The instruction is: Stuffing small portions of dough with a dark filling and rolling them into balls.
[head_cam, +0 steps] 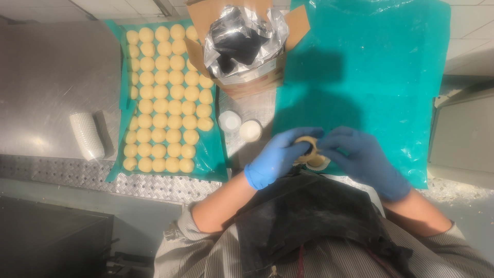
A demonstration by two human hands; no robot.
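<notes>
Overhead light falls evenly across the steel worktable, leaving a soft sheen on the bare metal at far left. A broad, soft-edged shadow darkens the middle of the teal plastic sheet. Glare flares white off the crinkled foil liner in the far carton. The gloved left hand and right hand look slightly soft. Near corners turn dim; straight edges bow outward toward the frame's borders.
</notes>
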